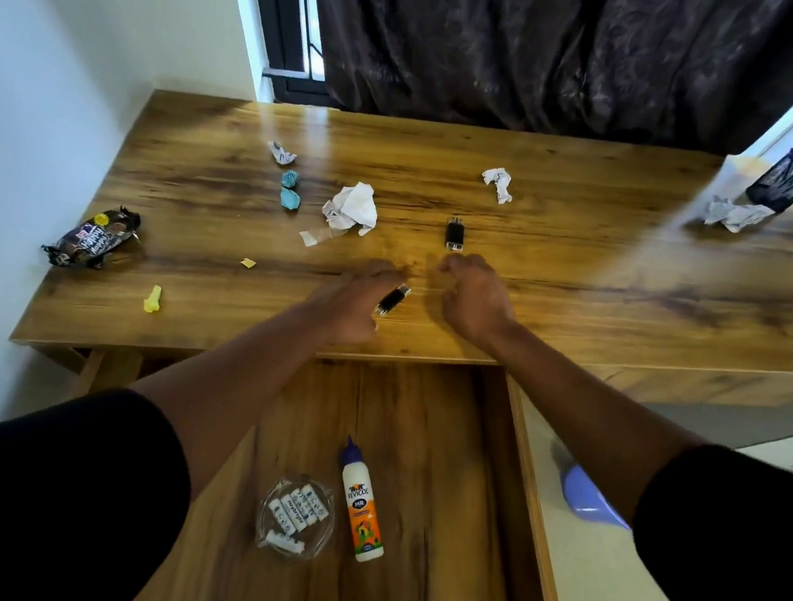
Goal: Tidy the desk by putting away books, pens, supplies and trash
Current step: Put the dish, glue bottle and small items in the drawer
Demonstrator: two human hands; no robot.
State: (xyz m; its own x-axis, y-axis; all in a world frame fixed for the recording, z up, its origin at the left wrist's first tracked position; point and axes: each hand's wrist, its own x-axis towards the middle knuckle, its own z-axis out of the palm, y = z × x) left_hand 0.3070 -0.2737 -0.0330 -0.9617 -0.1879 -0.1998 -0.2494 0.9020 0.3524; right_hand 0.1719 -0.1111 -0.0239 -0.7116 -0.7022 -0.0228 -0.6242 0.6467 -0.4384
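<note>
1. Lying well to the left of the left hand [353,300], a dark snack wrapper [93,237] sits near the worktop [582,280] edge, its long axis running from near-left to far-right; its print is too blurred to read fully.
2. Beyond and left of that hand lie a yellow scrap [153,299], two teal paper balls [290,189] and a crumpled white paper [352,210].
3. The left hand rests low over the near edge, fingers curled round a small black clip-like item [393,299]; its long axis tilts from near-left to far-right, the shiny end pointing away. The palm hides its near end, and motion blur softens the fingers.
4. The right hand [475,299] hovers just right of it, fingers loosely curled, holding nothing that I can see.
5. Just beyond the right fingertips, a second black item [455,233] lies with its long axis pointing straight away.
6. Farther beyond lies another paper ball [498,182].
7. Far right, a mesh pen holder [786,182] is partly washed out by glare.
8. Below the hands, the open drawer [442,452] holds a glue bottle [361,507], nozzle pointing away.
</note>
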